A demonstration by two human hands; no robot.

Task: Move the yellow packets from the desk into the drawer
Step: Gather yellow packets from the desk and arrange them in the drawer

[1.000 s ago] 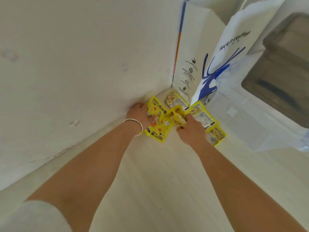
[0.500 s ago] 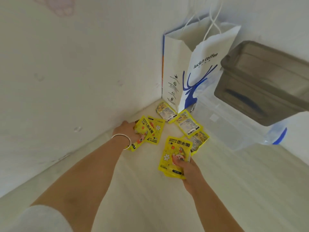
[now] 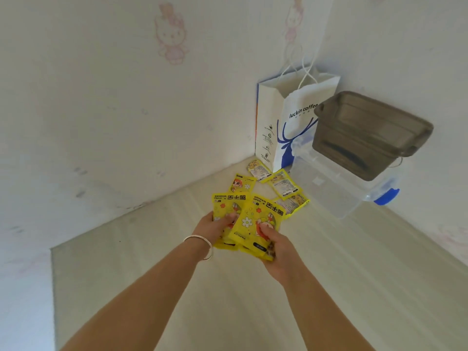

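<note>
My left hand (image 3: 214, 226), with a silver bangle on the wrist, grips a yellow hand-warmer packet (image 3: 224, 206) above the pale desk (image 3: 228, 300). My right hand (image 3: 276, 245) grips another yellow packet (image 3: 258, 219) that overlaps the first. Several more yellow packets lie on the desk in the corner: one face up (image 3: 241, 184), two face down (image 3: 258, 168) (image 3: 284, 184) and one partly hidden (image 3: 295, 202) behind the held packets. No drawer is in view.
A white and blue coffee paper bag (image 3: 286, 122) stands in the corner against the walls. Right of it sits a clear plastic box (image 3: 331, 191) with a blue clip, and a grey lidded box (image 3: 367, 133) rests on top of it.
Both hands have drawn back from the corner toward me, each lifting a yellow packet off the desk. The two packets have come together. The camera has tilted up.
</note>
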